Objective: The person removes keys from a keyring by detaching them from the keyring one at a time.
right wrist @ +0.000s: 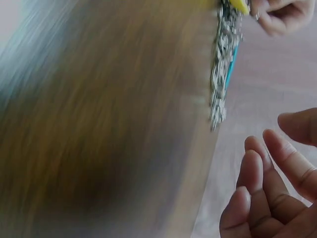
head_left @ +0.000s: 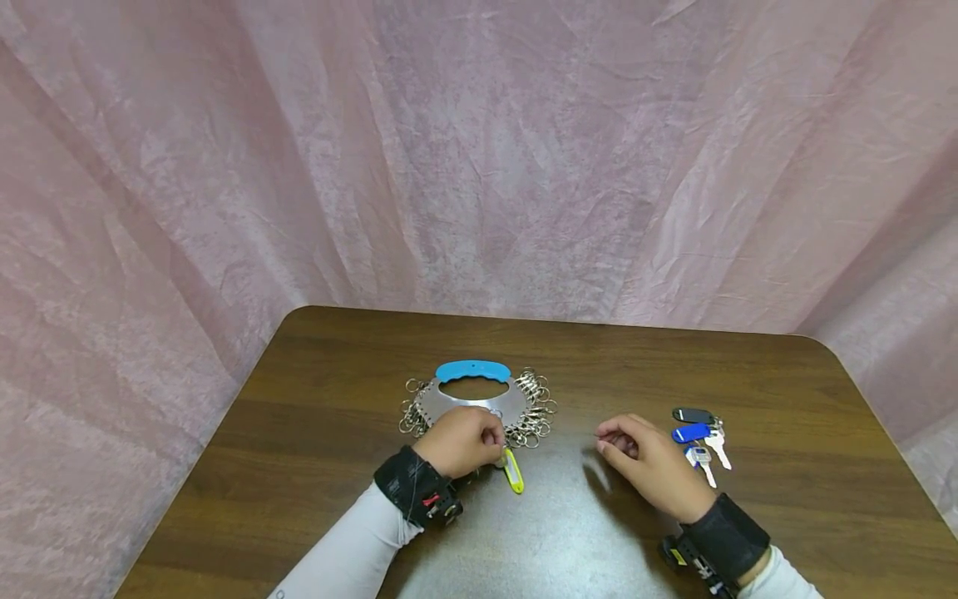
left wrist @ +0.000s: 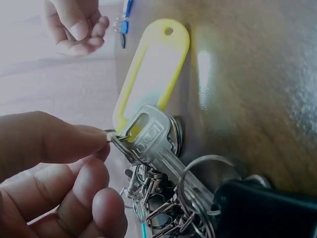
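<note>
My left hand [head_left: 460, 441] pinches a small split ring [left wrist: 119, 144] between thumb and fingertips. On that ring hang a yellow key tag [left wrist: 148, 74] with a white label and a silver key [left wrist: 158, 131]. Under and behind this hand lies a metal key-holder plate [head_left: 512, 403] with a blue handle [head_left: 473, 370] and several clips and rings [head_left: 539, 408] round its edge. A black tag [left wrist: 267, 213] shows close by in the left wrist view. My right hand [head_left: 651, 466] hovers over the table, fingers loosely bent, holding nothing; it is apart from the plate.
Right of my right hand lie a black key tag [head_left: 692, 415], a blue key tag [head_left: 690, 433] and silver keys [head_left: 718, 445] on the brown wooden table [head_left: 359, 532]. A pink curtain [head_left: 479, 166] hangs behind the table's far edge.
</note>
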`<move>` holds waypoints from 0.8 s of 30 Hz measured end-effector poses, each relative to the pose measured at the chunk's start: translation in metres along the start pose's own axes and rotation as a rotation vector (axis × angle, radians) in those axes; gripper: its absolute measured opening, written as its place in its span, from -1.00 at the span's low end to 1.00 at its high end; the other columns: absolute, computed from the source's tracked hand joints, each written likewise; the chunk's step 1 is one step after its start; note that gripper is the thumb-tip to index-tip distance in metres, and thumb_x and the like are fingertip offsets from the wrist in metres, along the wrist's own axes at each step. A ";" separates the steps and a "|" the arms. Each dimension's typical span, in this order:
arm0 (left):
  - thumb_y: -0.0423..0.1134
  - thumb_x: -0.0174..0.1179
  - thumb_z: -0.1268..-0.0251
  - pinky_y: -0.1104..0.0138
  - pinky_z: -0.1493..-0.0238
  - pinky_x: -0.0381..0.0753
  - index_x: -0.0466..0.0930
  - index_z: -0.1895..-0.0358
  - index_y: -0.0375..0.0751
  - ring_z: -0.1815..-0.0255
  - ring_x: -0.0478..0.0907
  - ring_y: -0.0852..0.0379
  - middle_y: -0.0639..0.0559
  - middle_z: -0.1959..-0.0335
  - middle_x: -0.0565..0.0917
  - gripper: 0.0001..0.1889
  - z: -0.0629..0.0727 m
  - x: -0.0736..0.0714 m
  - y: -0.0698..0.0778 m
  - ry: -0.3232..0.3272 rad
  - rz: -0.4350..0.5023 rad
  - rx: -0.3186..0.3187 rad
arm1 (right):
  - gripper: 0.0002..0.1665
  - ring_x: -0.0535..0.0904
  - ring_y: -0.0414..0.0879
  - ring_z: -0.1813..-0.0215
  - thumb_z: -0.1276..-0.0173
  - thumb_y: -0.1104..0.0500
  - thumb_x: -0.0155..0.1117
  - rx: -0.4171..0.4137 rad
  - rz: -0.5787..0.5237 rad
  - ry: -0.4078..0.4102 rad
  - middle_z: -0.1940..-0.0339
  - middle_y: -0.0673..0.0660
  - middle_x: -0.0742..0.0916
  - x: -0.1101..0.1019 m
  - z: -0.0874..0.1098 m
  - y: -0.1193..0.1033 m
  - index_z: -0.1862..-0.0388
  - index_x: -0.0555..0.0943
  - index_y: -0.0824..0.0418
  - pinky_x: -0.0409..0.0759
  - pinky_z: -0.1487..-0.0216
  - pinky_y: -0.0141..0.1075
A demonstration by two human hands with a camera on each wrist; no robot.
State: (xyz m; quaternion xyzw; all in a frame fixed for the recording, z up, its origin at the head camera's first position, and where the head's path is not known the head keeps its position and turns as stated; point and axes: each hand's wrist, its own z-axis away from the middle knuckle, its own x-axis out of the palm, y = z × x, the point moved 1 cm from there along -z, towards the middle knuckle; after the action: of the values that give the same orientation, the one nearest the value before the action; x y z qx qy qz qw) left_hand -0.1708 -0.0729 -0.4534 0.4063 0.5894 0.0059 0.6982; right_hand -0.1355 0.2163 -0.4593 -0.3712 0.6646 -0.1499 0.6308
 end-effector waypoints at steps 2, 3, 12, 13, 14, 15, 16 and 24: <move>-0.35 0.31 -0.11 0.46 0.39 0.40 0.61 0.51 -0.03 0.50 0.36 0.36 0.25 0.59 0.50 -0.86 0.000 0.000 0.000 0.004 0.006 -0.003 | -0.81 0.52 -0.39 0.26 -0.37 0.23 0.37 -0.021 -0.030 -0.025 0.27 -0.12 0.66 0.008 -0.002 -0.005 0.06 0.67 0.21 0.55 0.24 -0.43; -0.35 0.30 -0.12 0.46 0.39 0.41 0.61 0.50 -0.03 0.50 0.37 0.36 0.25 0.59 0.51 -0.86 0.000 0.000 -0.001 0.006 0.007 -0.004 | -0.79 0.54 -0.38 0.24 -0.36 0.23 0.38 -0.033 -0.047 -0.030 0.26 -0.12 0.67 0.012 -0.004 -0.008 0.04 0.66 0.21 0.56 0.22 -0.42; -0.36 0.26 -0.18 0.46 0.40 0.47 0.63 0.46 -0.04 0.53 0.42 0.38 0.24 0.58 0.54 -0.87 0.000 -0.004 0.000 -0.011 0.112 -0.022 | -0.60 0.71 -0.03 0.04 -0.38 0.16 0.37 -0.059 -0.166 -0.133 0.04 0.10 0.77 0.050 -0.014 -0.033 -0.15 0.57 0.22 0.65 0.04 -0.27; -0.36 0.25 -0.19 0.45 0.41 0.48 0.63 0.45 -0.03 0.54 0.43 0.38 0.24 0.58 0.54 -0.87 0.000 -0.004 0.000 -0.016 0.137 -0.037 | -0.59 0.71 -0.02 0.01 -0.39 0.16 0.36 -0.059 -0.174 -0.150 0.02 0.10 0.77 0.054 -0.016 -0.036 -0.17 0.56 0.21 0.65 0.03 -0.26; -0.36 0.25 -0.20 0.45 0.42 0.49 0.64 0.45 -0.03 0.54 0.44 0.37 0.24 0.58 0.55 -0.87 0.000 -0.005 -0.001 -0.020 0.160 -0.050 | -0.58 0.71 -0.01 0.00 -0.39 0.15 0.36 -0.061 -0.183 -0.164 0.01 0.10 0.78 0.058 -0.017 -0.039 -0.18 0.55 0.20 0.66 0.01 -0.26; -0.36 0.24 -0.20 0.44 0.43 0.50 0.64 0.44 -0.03 0.55 0.45 0.36 0.23 0.58 0.56 -0.87 0.000 -0.005 -0.001 -0.023 0.181 -0.062 | -0.57 0.71 0.00 -0.02 -0.40 0.16 0.35 -0.062 -0.194 -0.175 -0.01 0.11 0.77 0.061 -0.019 -0.042 -0.20 0.54 0.20 0.65 0.00 -0.25; -0.36 0.24 -0.21 0.43 0.44 0.51 0.65 0.43 -0.04 0.55 0.46 0.35 0.23 0.57 0.56 -0.87 0.000 -0.005 -0.001 -0.026 0.199 -0.073 | -0.55 0.71 0.00 -0.03 -0.39 0.17 0.36 -0.061 -0.203 -0.183 -0.03 0.11 0.77 0.064 -0.020 -0.045 -0.22 0.53 0.20 0.66 -0.01 -0.24; -0.31 0.27 -0.24 0.45 0.38 0.50 0.67 0.39 -0.07 0.47 0.49 0.32 0.21 0.51 0.60 -0.93 0.000 -0.006 -0.002 -0.026 0.283 -0.123 | -0.52 0.69 -0.03 -0.03 -0.36 0.16 0.39 -0.038 -0.243 -0.186 -0.04 0.09 0.74 0.083 -0.028 -0.057 -0.22 0.51 0.15 0.67 -0.01 -0.28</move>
State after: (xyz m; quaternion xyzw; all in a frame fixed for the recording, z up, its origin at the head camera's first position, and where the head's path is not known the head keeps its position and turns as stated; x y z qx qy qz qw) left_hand -0.1737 -0.0767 -0.4495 0.4419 0.5157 0.1353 0.7215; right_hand -0.1386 0.1130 -0.4772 -0.4731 0.5564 -0.1774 0.6597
